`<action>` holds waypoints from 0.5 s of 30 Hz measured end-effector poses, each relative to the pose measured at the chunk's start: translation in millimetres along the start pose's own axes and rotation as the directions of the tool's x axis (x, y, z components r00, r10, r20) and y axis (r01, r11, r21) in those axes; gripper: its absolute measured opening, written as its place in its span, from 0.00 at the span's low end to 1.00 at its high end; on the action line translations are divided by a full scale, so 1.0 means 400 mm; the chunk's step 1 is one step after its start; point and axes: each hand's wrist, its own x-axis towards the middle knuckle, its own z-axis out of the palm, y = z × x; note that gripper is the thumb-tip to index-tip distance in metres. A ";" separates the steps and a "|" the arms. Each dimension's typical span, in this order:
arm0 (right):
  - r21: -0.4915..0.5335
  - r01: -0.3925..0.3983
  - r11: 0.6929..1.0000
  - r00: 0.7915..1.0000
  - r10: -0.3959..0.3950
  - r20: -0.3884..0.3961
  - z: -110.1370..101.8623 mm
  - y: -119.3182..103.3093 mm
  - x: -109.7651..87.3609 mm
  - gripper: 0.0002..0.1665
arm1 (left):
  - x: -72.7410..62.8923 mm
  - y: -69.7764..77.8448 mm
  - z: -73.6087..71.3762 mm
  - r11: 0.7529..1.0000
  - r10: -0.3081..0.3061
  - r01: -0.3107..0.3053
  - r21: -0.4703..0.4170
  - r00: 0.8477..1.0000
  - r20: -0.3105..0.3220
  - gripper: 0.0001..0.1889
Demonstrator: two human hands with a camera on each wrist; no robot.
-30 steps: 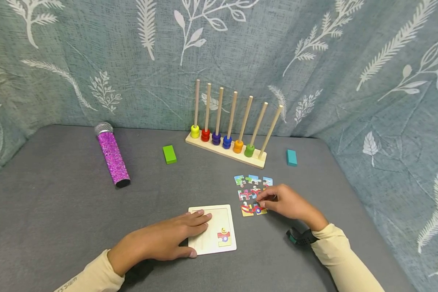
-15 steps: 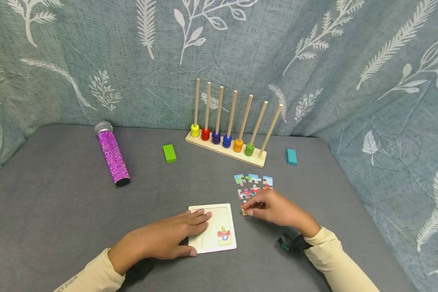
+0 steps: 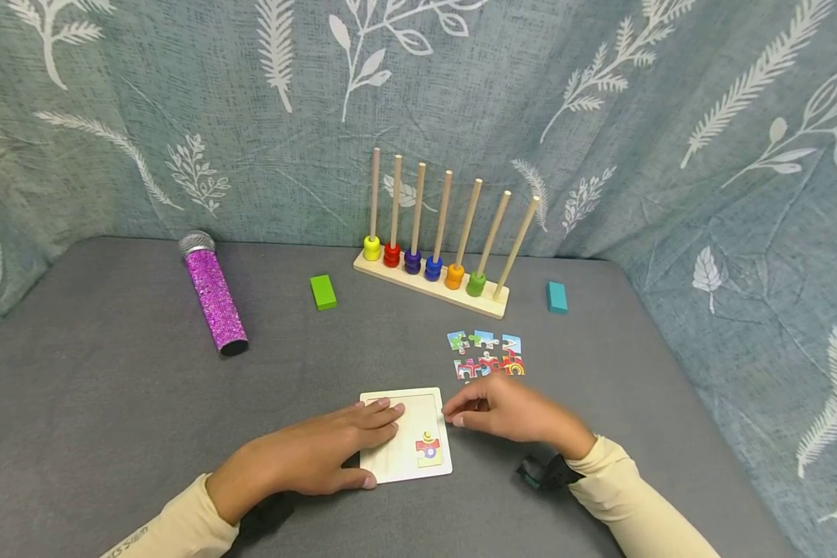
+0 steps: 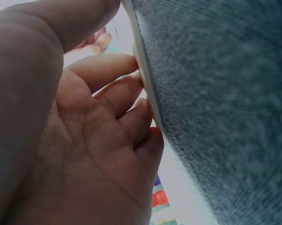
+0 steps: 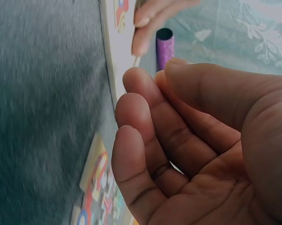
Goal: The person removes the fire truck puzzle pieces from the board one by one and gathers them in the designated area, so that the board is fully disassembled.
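My left hand (image 3: 321, 449) rests flat on a square wooden puzzle tray (image 3: 397, 465); in the left wrist view its fingertips (image 4: 124, 65) lie along the tray's edge. One jigsaw piece (image 3: 428, 451) lies in the tray's near right corner. My right hand (image 3: 505, 415) is at the tray's right edge, its fingers loosely bent. No piece shows between thumb and fingers (image 5: 131, 145) in the right wrist view. Several loose jigsaw pieces (image 3: 487, 341) lie behind the right hand, which hides most of the nearest row; that row's pieces (image 5: 94, 173) show low in the right wrist view.
A wooden stand with upright pegs and coloured beads (image 3: 432, 287) stands at the back. A green block (image 3: 323, 292) lies left of it, a teal block (image 3: 556, 297) right. A glittery purple microphone (image 3: 216, 298) lies at the far left. A patterned curtain (image 3: 286, 186) hangs behind the grey table.
My right hand has moved left from the loose pieces to the tray's right edge, uncovering the middle row's right piece. My left hand has stayed on the tray.
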 end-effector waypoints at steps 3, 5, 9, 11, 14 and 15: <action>-0.007 0.005 1.000 1.000 -0.004 0.018 0.008 -0.005 0.005 0.09 | 0.001 -0.003 0.001 1.000 -0.004 0.004 -0.005 1.000 0.006 0.32; -0.013 0.012 1.000 1.000 -0.012 0.028 0.013 -0.007 0.008 0.09 | 0.001 -0.004 0.001 1.000 -0.008 0.008 -0.011 1.000 0.010 0.31; 0.008 0.024 1.000 0.999 -0.024 0.044 0.017 -0.009 0.012 0.10 | 0.002 -0.007 0.003 1.000 -0.011 0.011 -0.014 1.000 0.012 0.31; 0.026 0.027 0.999 0.999 -0.028 0.044 0.019 -0.008 0.013 0.10 | 0.002 -0.007 0.004 1.000 -0.009 0.010 -0.009 1.000 0.009 0.30; 0.047 0.029 0.998 0.998 -0.031 0.048 0.021 -0.007 0.014 0.10 | 0.003 -0.007 0.005 1.000 -0.008 0.008 -0.005 1.000 0.007 0.30; 0.051 0.029 0.998 0.998 -0.032 0.053 0.021 -0.007 0.014 0.10 | 0.003 -0.007 0.005 1.000 -0.008 0.008 -0.005 1.000 0.007 0.30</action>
